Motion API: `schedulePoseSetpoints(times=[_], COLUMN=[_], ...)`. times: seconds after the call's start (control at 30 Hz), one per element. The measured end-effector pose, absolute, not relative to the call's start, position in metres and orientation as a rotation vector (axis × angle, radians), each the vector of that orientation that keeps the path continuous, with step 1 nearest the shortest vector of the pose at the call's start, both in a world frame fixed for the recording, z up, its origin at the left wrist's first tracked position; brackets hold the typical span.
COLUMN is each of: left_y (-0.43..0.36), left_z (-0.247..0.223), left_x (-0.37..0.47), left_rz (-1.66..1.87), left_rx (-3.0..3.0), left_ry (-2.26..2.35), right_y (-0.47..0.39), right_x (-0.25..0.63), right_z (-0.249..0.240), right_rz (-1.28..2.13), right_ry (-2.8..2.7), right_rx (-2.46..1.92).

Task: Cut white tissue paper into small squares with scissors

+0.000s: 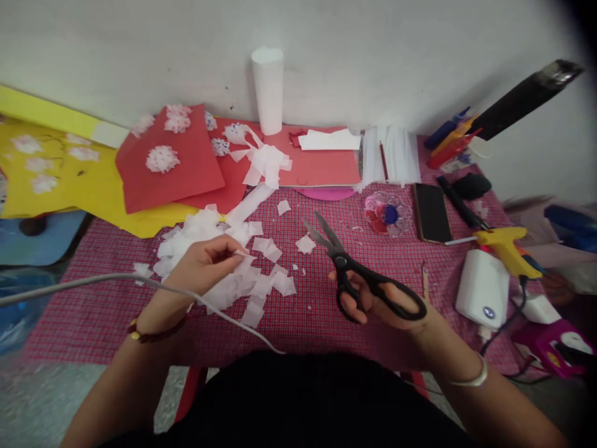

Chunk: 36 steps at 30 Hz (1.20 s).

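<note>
Between the thumb and fingertips of my left hand (208, 261) is pinched a small white paper piece (245, 254). Beneath and around that hand spreads a loose pile of white paper squares (191, 233). My right hand (373, 298) holds a pair of scissors (347, 264) by the black handles, with fingers through the loops. The blades are spread apart and point up and to the left, clear of the paper in my left hand. A single paper square (305, 244) lies on the cloth just left of the blades.
Red sheets (172, 168) with white paper flowers (162, 159) lie at back left, over yellow paper (97, 180). A white paper roll (269, 93) stands by the wall. At right are a phone (432, 213), a yellow glue gun (504, 242) and a white power bank (482, 289). A grey cable (177, 290) crosses my left wrist.
</note>
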State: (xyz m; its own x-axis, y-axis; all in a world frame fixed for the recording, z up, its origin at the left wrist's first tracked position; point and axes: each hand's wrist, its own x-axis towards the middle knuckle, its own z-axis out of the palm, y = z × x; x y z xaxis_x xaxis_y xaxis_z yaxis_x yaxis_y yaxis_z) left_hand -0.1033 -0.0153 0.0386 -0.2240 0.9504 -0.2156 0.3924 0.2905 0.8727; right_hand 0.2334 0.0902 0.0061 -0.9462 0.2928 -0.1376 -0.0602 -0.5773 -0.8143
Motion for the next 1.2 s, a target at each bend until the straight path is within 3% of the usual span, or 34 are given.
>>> schedulePoseSetpoints(times=[0.17, 0.47, 0.93, 1.2], left_y=[-0.033, -0.024, 0.069, 0.092], left_z=[0.054, 0.079, 0.013, 0.067], left_x=[-0.126, -0.144, -0.153, -0.144], left_rz=[0.868, 0.959, 0.373, 1.053], left_rx=[1.525, 1.288, 1.755, 1.109], left_ry=[2.119, 2.242, 2.295, 1.743], right_y=[0.101, 0.105, 0.104, 0.104], right_x=[0.224, 0.226, 0.221, 0.219], right_z=[0.003, -0.029, -0.033, -0.035], right_rz=[2.566, 2.585, 2.592, 2.529], right_ry=[-1.201, -1.097, -1.079, -1.145], right_rx=[-0.411, -0.546, -0.467, -0.446])
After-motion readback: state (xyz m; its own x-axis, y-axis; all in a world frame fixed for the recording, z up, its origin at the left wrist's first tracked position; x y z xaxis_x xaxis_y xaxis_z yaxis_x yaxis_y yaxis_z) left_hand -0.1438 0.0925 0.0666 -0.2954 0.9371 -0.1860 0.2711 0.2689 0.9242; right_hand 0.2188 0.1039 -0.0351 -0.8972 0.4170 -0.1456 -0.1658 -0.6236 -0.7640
